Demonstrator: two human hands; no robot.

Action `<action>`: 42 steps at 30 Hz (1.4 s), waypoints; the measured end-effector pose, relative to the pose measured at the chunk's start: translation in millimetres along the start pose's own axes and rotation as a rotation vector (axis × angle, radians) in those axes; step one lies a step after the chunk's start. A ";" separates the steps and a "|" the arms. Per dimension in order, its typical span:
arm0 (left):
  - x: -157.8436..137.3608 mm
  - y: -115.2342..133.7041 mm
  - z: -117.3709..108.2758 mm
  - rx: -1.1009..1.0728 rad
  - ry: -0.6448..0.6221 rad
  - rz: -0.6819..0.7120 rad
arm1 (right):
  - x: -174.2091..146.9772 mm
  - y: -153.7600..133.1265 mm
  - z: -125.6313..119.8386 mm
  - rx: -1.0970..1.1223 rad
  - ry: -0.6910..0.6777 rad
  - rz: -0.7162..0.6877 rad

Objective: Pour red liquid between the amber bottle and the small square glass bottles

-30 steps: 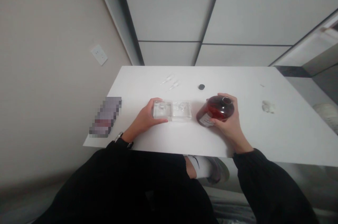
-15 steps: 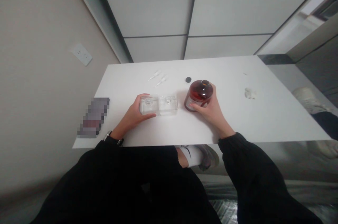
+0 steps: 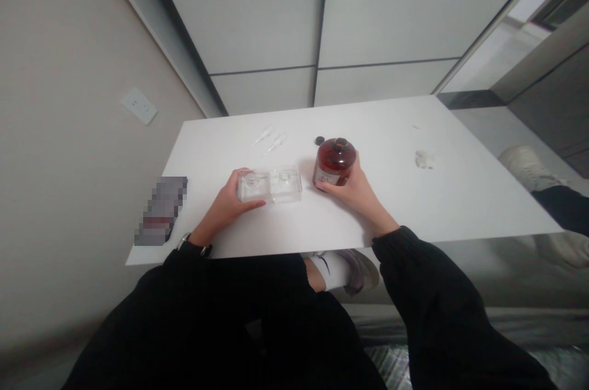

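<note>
My left hand (image 3: 232, 197) wraps around the left end of a clear box (image 3: 286, 189), thumb along the near side and fingers behind. The box is in two parts side by side, each with a round opening on top. To its right, my right hand (image 3: 350, 187) grips an amber bottle (image 3: 335, 160) from the right side. The bottle stands upright on the table, its neck uncapped and a pale label facing me. Just behind the bottle lies a small black cap (image 3: 319, 140). Two clear droppers (image 3: 275, 143) lie behind the box.
The white table (image 3: 391, 212) ends close to my lap. A blurred-out phone-like item (image 3: 162, 212) lies at its left edge, and a crumpled whitish piece (image 3: 424, 160) lies on the right. Another person's shoe (image 3: 524, 163) shows beyond the right edge.
The bottle leaned slightly to the right before and is now upright, with my right hand still around it. My left hand keeps hold of the box. The view has shifted slightly.
</note>
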State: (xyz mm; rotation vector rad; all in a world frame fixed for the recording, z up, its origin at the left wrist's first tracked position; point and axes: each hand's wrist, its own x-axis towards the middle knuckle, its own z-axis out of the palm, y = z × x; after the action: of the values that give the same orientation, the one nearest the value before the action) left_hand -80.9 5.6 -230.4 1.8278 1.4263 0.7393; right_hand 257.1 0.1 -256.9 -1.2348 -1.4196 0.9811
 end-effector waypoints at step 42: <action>-60.5 48.7 33.9 -0.084 -0.278 -0.011 | 0.8 -1.8 -0.8 -0.157 0.287 -0.064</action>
State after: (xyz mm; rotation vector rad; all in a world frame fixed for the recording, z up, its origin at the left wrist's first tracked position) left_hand -40.3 -66.8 -212.8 1.7775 1.2064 0.5075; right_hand 257.6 0.6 -254.8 -1.3756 -1.3170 0.6289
